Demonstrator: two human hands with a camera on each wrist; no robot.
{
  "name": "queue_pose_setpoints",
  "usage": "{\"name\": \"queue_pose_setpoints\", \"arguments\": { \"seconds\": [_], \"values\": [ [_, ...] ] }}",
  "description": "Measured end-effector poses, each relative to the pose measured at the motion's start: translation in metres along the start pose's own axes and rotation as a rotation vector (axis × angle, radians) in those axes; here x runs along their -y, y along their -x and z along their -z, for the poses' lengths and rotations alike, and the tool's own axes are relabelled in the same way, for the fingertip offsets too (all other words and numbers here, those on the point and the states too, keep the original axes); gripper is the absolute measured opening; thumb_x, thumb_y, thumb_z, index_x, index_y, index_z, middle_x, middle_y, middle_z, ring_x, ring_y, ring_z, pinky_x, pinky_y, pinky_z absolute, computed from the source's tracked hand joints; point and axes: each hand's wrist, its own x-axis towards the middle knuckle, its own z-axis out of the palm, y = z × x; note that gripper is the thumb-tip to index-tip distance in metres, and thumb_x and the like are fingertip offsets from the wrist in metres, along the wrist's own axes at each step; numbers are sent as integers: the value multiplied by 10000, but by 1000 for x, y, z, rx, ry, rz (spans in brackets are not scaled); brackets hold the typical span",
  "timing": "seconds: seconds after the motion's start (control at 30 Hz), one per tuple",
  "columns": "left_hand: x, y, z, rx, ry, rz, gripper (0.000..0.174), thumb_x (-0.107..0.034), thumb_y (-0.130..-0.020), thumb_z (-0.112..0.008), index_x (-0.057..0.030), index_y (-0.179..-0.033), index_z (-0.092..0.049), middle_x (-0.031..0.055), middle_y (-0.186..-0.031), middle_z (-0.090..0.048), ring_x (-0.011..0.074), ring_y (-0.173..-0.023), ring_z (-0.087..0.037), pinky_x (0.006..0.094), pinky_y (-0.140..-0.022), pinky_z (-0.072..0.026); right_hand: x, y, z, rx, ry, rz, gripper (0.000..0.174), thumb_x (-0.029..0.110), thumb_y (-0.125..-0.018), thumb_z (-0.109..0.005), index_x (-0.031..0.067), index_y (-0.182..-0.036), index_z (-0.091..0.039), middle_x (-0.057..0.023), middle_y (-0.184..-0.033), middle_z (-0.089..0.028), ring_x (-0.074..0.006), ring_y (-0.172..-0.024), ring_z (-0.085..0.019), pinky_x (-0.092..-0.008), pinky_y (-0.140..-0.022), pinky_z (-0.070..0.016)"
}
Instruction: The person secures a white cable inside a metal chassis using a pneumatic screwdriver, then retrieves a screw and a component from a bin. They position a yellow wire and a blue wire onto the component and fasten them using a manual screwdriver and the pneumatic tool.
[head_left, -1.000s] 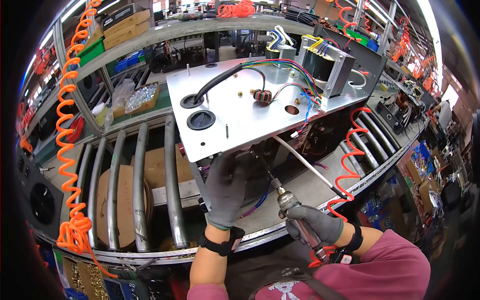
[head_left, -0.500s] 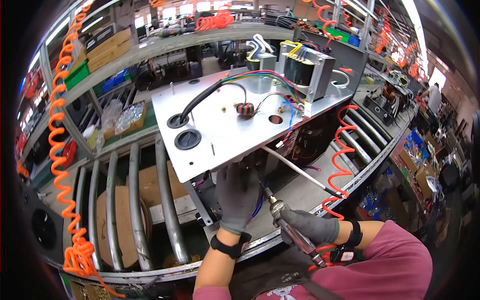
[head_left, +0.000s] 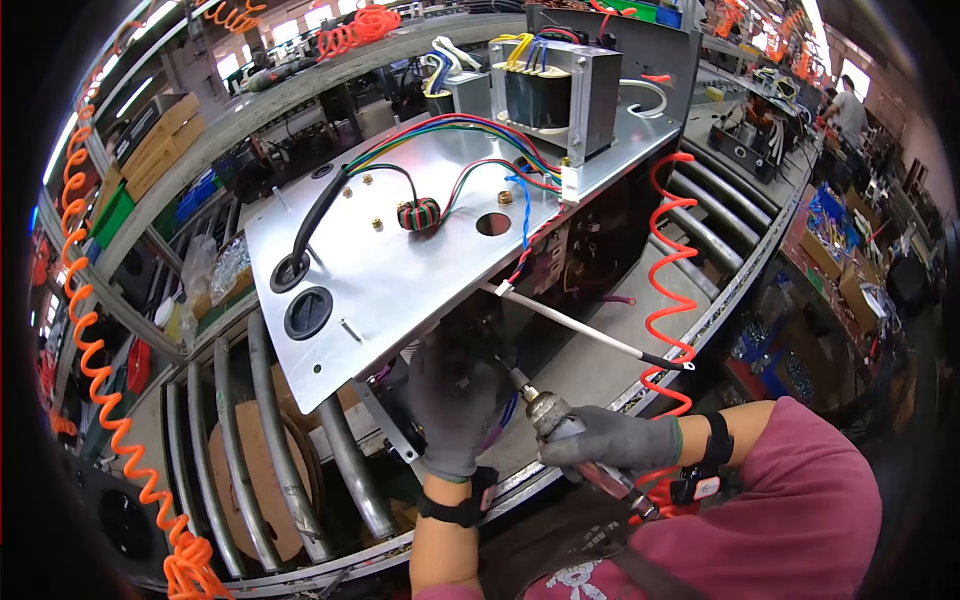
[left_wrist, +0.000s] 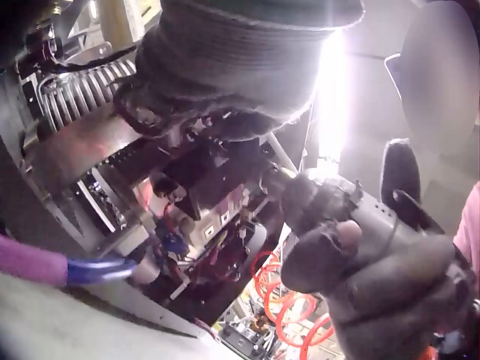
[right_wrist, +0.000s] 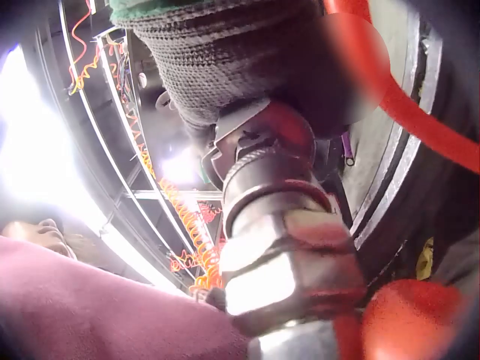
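My right hand (head_left: 625, 440), in a grey glove, grips an air screwdriver (head_left: 548, 410). Its bit end points up and left, toward the space below a silver metal plate (head_left: 400, 270). My gloved left hand (head_left: 450, 415) reaches under the plate's near edge, into the dark inside of the electrical unit, where its fingertips are hidden. In the left wrist view the driver's nose (left_wrist: 300, 199) comes close beside the left hand (left_wrist: 225, 75). The right wrist view shows the driver's metal rear end (right_wrist: 292, 262) below the glove. A white cable (head_left: 580, 325) sticks out from under the plate.
On the plate stand a large transformer (head_left: 548, 95), a small wound ring coil (head_left: 418, 213) and two black grommets. Steel rollers (head_left: 290, 450) lie at the left. A red coiled hose (head_left: 670, 270) hangs right of the unit, an orange one (head_left: 105, 390) far left.
The head view has shifted, so the plate appears farther left and more turned. The driver's tip has come nearer the left hand, which stays under the plate. The right hand keeps its grip.
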Motion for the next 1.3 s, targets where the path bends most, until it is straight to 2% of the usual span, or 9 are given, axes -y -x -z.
{"name": "queue_pose_setpoints", "arguments": {
  "seconds": [0.07, 0.1, 0.23, 0.33, 0.43, 0.53, 0.77, 0.83, 1.3],
  "values": [
    [-9, -5, 7, 24, -88, -7, 498, -96, -703, -634, -27, -1190, -559, 165, -1005, -627, 326, -931, -605, 381, -797, -508, 0, 5, 0, -8, 11, 25, 346, 362, -831, -656, 64, -957, -533, -35, -718, -574, -96, -587, -558, -237, -514, -460],
    [-8, -5, 11, 37, -135, -23, 475, -128, -714, -662, -16, -1170, -589, 185, -1136, -564, 294, -1021, -589, 390, -811, -494, 2, 9, -1, -20, -16, 14, 358, 390, -839, -640, 63, -939, -535, -36, -708, -573, -96, -585, -559, -237, -509, -458],
    [-20, -13, 23, 31, -492, -188, 521, -180, -676, -695, -23, -1162, -591, 206, -1171, -527, 399, -1095, -512, 460, -892, -447, 1, 9, -2, -39, -98, -2, 405, 458, -857, -595, 59, -895, -537, -41, -687, -570, -95, -583, -562, -236, -499, -453],
    [-22, -15, 16, -1, -651, -255, 534, -171, -667, -700, -22, -1165, -575, 220, -1147, -515, 425, -1093, -495, 468, -900, -436, 8, 10, -2, -34, -64, -26, 398, 448, -857, -601, 57, -888, -536, -40, -688, -570, -93, -583, -560, -235, -488, -448],
    [-9, -11, -2, -109, -511, -137, 530, -161, -677, -704, -20, -1168, -559, 239, -1129, -503, 435, -1092, -487, 466, -893, -436, 8, 8, 5, 17, 0, -42, 382, 431, -858, -607, 57, -888, -538, -38, -698, -573, -89, -592, -557, -236, -505, -447],
    [9, -17, -11, -189, -491, -211, 573, -157, -724, -702, -87, -1246, -479, 198, -1114, -523, 410, -1037, -511, 486, -845, -429, 2, 4, 7, 8, -39, -26, 369, 414, -858, -614, 54, -888, -540, -31, -697, -572, -89, -601, -553, -240, -531, -446],
    [17, -10, -27, -279, -553, -134, 654, -202, -706, -757, -86, -1272, -450, 204, -1094, -471, 371, -1022, -500, 466, -824, -437, -4, 0, 11, 50, -86, -60, 341, 375, -846, -632, 58, -921, -532, -30, -716, -568, -94, -618, -547, -246, -550, -443],
    [26, -7, -35, -399, -599, -125, 439, -173, -682, -771, -57, -1065, -593, 189, -1100, -500, 369, -1060, -516, 438, -864, -469, -6, 0, 12, 75, -86, 52, 333, 340, -833, -642, 60, -962, -517, -34, -737, -562, -96, -647, -550, -248, -554, -445],
    [35, -8, -31, -364, -601, -212, 514, -162, -702, -784, -91, -1169, -582, 167, -1130, -448, 322, -1066, -510, 389, -881, -474, 3, 5, 13, 94, -112, -26, 342, 345, -792, -650, 56, -931, -531, -38, -704, -554, -107, -616, -545, -252, -543, -454]
  ]
}}
